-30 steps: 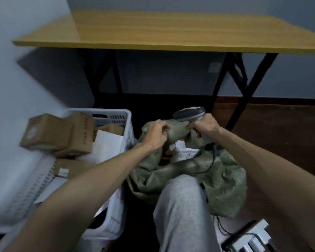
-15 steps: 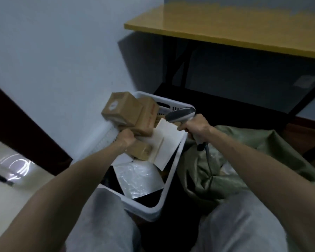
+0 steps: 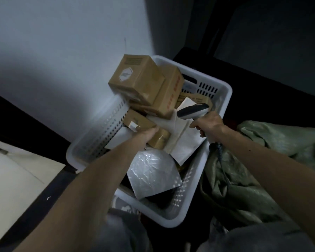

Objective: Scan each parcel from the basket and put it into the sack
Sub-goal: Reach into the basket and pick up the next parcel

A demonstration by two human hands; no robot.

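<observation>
The dark floor (image 3: 258,82) carries a white perforated plastic basket (image 3: 228,95), which stands close against the pale wall (image 3: 62,51). A crumpled green woven sack (image 3: 244,179) slumps just beside it, on the basket's right. Paler flooring shows at lower left.

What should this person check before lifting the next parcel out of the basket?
1. Left hand has a grip on the small cardboard box: ok.
2. Right hand holds the barcode scanner: ok.
3. Scanner pointed at the box's white label: cannot tell.
4. Stacked boxes steady in the basket: not ok, they perch over its edge.
5. Green sack mouth open beside the basket: cannot tell.
</observation>
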